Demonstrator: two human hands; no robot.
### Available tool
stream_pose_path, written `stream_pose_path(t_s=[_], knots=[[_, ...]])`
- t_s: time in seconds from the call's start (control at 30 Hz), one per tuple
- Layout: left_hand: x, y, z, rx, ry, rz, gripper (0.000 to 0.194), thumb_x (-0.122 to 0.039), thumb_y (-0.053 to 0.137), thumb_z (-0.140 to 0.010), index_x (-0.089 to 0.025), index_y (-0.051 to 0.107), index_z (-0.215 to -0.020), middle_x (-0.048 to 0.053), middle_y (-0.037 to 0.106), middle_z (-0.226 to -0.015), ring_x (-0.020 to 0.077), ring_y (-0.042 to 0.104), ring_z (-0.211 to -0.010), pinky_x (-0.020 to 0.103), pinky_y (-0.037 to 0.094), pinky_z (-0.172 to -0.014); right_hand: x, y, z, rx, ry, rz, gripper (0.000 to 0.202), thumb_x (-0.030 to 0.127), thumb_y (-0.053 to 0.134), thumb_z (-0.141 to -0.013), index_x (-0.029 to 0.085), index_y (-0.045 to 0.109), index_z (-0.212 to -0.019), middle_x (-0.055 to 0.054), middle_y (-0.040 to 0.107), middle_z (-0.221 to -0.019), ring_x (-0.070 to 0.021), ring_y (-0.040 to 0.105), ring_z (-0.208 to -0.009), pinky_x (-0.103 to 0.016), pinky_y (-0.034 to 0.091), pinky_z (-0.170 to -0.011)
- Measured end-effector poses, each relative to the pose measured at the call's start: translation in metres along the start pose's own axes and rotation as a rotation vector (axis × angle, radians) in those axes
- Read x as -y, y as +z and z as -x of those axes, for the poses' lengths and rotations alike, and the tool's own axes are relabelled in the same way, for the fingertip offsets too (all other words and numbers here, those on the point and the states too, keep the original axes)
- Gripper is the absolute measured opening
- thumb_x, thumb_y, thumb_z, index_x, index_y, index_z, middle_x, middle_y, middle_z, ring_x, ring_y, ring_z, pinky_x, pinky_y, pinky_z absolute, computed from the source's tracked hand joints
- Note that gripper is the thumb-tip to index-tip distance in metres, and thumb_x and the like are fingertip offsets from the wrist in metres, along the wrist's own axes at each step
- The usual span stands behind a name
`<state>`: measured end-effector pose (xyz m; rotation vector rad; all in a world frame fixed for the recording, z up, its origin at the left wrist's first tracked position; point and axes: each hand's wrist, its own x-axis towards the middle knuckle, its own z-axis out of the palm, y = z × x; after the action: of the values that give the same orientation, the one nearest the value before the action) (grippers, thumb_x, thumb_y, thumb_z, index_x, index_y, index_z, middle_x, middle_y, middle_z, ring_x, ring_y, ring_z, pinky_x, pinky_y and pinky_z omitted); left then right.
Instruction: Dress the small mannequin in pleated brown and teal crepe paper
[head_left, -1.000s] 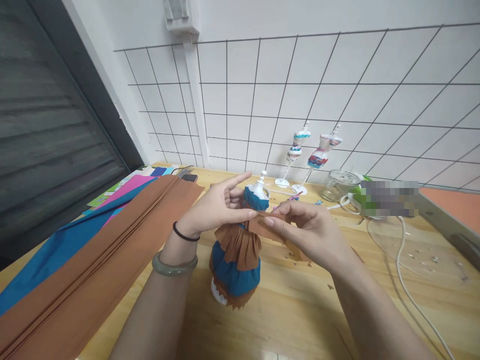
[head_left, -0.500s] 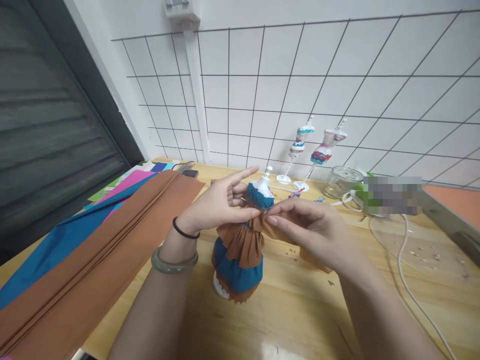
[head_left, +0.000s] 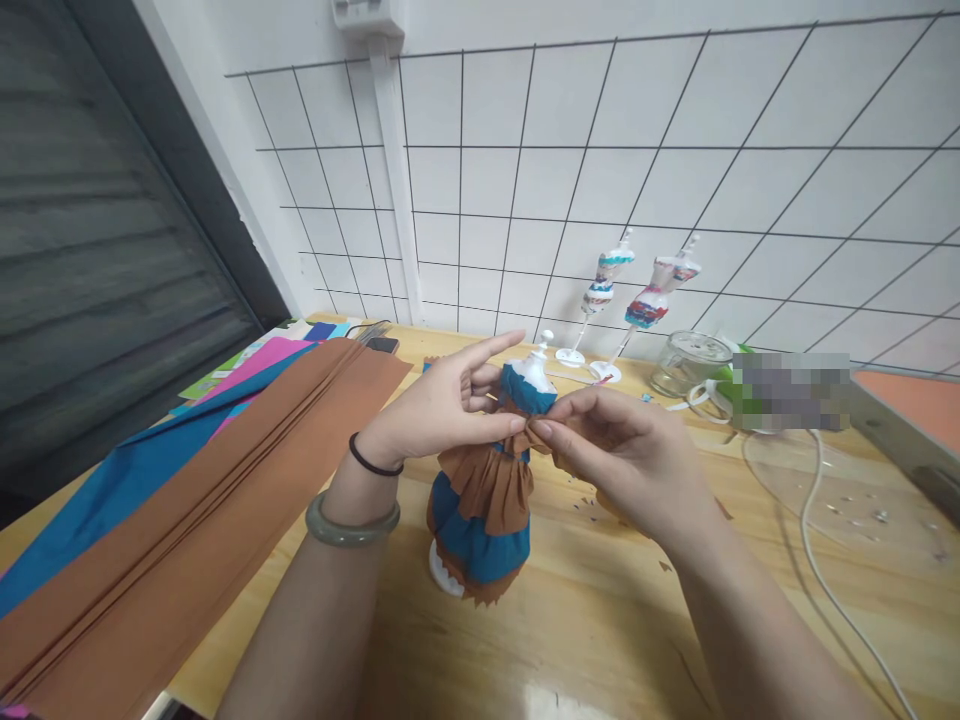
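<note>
Mini mannequin (head_left: 491, 485) rises lengthwise between left hand (head_left: 433, 408), clasping its waist, and right hand (head_left: 634, 440), pinching a brown strip (head_left: 533, 440) there.

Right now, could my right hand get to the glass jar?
Probably yes, though your right hand is pinching brown material and would have to release it. The glass jar stands beyond that hand; a white loop lies close in front, but the jar's top looks unobstructed.

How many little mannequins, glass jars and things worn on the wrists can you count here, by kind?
Mannequin in brown-and-blue skirt: 1
Mannequins by the wall: 2
Glass jar: 1
Bangle: 1
Black wristband: 1
Total: 6
</note>
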<state>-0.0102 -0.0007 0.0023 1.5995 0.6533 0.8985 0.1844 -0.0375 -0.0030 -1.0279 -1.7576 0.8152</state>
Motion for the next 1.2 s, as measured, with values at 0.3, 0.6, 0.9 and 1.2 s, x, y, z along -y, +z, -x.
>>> stream_pose_path(t_s=[0.3, 0.6, 0.9, 1.2], knots=[[-0.002, 0.000, 0.002, 0.024, 0.007, -0.061, 0.078, -0.016, 0.066, -0.077, -0.025, 0.027, -0.144, 0.011, 0.061, -0.118, 0.0178, 0.063, -0.095, 0.034, 0.049, -0.086, 0.000, 0.003, 0.000, -0.011, 0.041, -0.060, 0.016, 0.033, 0.067, -0.078, 0.019, 0.060, -0.073, 0.002, 0.056, -0.056, -0.0095, 0.049, -0.048, -0.021, 0.035, -0.041], [-0.003, 0.007, -0.003, -0.022, 0.025, 0.019, 0.081, -0.020, 0.074, -0.069, -0.020, 0.035, -0.140, 0.013, 0.062, -0.118, 0.0250, 0.061, -0.105, 0.034, 0.051, -0.085, -0.002, 0.000, 0.000, -0.025, 0.038, -0.073, 0.016, 0.030, 0.066, -0.079, 0.020, 0.056, -0.074, 0.002, 0.058, -0.062, -0.0107, 0.053, -0.053, -0.023, 0.043, -0.049], [-0.008, 0.007, -0.001, -0.173, -0.046, -0.033, 0.084, -0.024, 0.075, -0.068, -0.018, 0.034, -0.142, 0.003, 0.068, -0.085, 0.0197, 0.063, -0.088, 0.035, 0.051, -0.081, -0.003, -0.004, -0.002, -0.071, -0.239, 0.220, 0.009, 0.027, 0.060, -0.085, 0.023, 0.056, -0.091, -0.005, 0.063, -0.087, -0.0194, 0.061, -0.083, -0.034, 0.049, -0.072], [-0.006, 0.005, -0.002, -0.182, -0.048, -0.052, 0.086, -0.028, 0.072, -0.072, -0.019, 0.027, -0.144, -0.004, 0.060, -0.071, 0.0108, 0.057, -0.067, 0.027, 0.048, -0.069, 0.000, -0.004, -0.003, -0.110, -0.781, 0.689, 0.023, 0.014, 0.061, -0.079, 0.023, 0.060, -0.100, -0.007, 0.061, -0.092, -0.0231, 0.054, -0.088, -0.041, 0.042, -0.076]])
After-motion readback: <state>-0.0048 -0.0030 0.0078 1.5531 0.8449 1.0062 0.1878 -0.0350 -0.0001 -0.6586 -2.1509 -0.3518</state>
